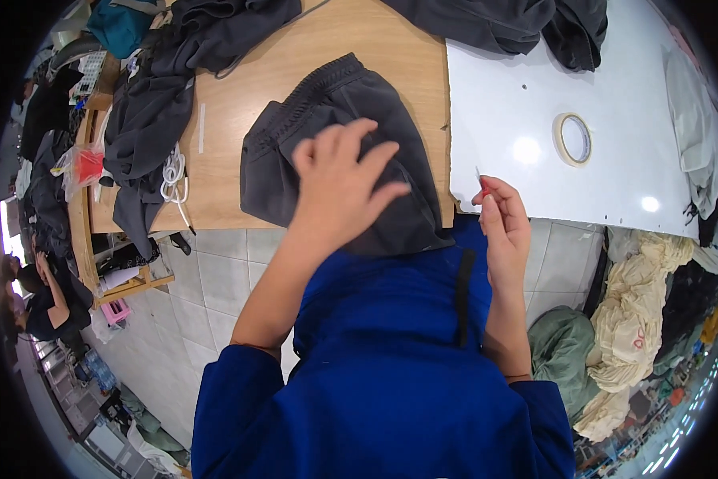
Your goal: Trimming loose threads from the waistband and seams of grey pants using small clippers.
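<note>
Dark grey shorts point(283, 164) with a gathered elastic waistband lie at the wooden table's near edge, their lower part hanging over it. My left hand point(339, 184) is over the middle of them with its fingers spread, holding nothing; whether it touches the cloth is hard to tell. My right hand point(504, 219) is raised to the right of the shorts, by the edge of the white board. Its thumb and fingers are closed on a small red tool point(486, 186) with a thin pointed tip that sticks up; most of its handle is hidden.
A roll of tape point(573, 139) lies on the white board point(502, 120). More dark grey garments point(486, 20) lie at the back and left of the wooden table point(223, 152). A white cord point(175, 177) hangs at left. Cloth bundles point(634, 319) stand right; another person point(47, 299) is far left.
</note>
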